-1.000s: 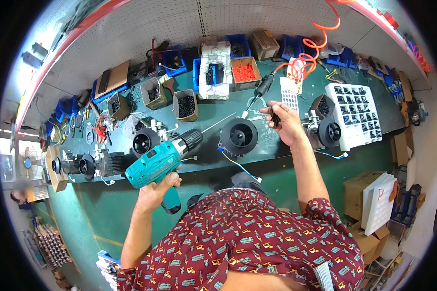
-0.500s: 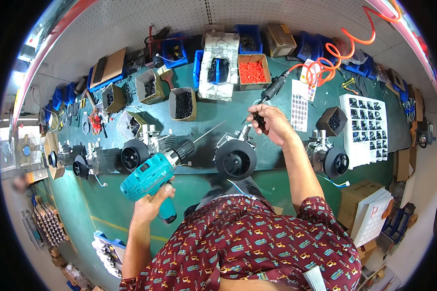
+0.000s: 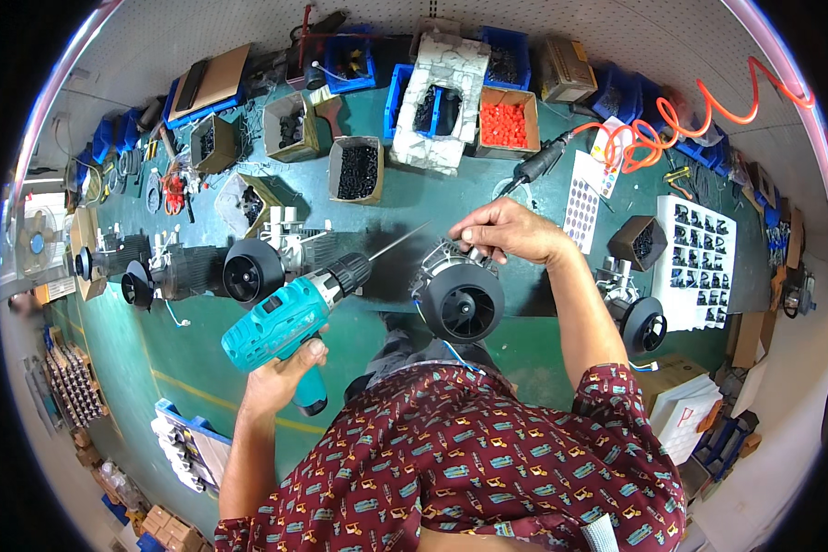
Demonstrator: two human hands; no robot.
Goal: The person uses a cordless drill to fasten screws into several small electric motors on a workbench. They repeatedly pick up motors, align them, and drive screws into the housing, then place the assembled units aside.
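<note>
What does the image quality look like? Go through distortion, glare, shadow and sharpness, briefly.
Head view: fisheye bending toward a black rim; head view: pale, washed-out light at far left, where the fan looks faint and soft; head view: a dark patch on the green workbench behind the drill, shadow or reflection, I can't tell; head view: the left hand and right hand look fairly sharp.

A pale, dotted wall [image 3: 561, 23] rose behind the green counter [image 3: 409, 198]; a yellow line [image 3: 189, 386] crossed the green floor [image 3: 193, 348], and a fan [image 3: 37, 241] showed far left.
</note>
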